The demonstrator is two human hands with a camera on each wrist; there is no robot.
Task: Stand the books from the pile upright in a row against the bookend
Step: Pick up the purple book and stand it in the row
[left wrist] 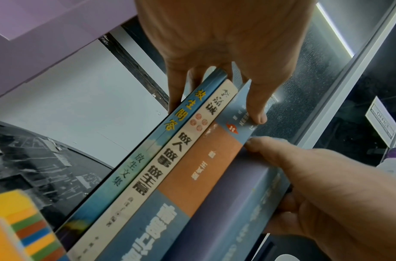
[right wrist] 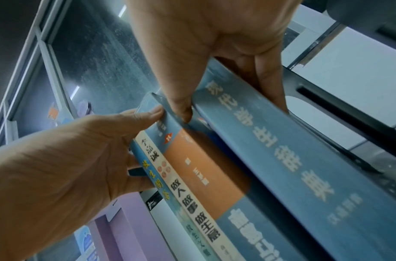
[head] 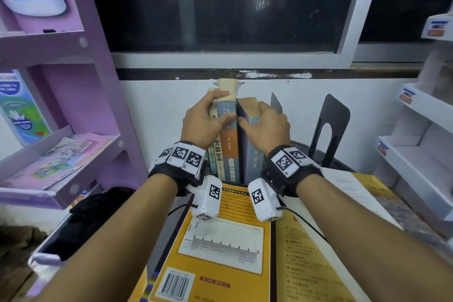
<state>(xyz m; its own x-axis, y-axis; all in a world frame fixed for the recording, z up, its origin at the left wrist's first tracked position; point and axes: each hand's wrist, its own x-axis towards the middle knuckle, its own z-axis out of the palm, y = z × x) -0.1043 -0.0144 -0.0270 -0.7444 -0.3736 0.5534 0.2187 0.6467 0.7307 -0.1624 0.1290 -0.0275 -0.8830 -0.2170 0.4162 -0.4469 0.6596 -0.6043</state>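
Several books stand upright in a row: a thin blue book (left wrist: 145,159), a cream-spined book (head: 217,154), an orange-and-blue book (head: 229,149) and a thick grey-blue book (head: 252,154). My left hand (head: 220,105) grips the tops of the left three, fingers over the page edges, thumb on the orange-and-blue spine. My right hand (head: 259,115) grips the thick book near its top, thumb on its left side, fingers on its right. A black bookend (head: 276,105) rises just right of the thick book; whether they touch is hidden. A yellow book (head: 220,240) lies flat in front.
A second black bookend (head: 331,125) stands farther right. Another yellow book (head: 306,252) with white paper on it lies at the right front. A purple shelf unit (head: 73,105) flanks the left, white shelves (head: 416,154) the right, and a wall with a dark window stands behind.
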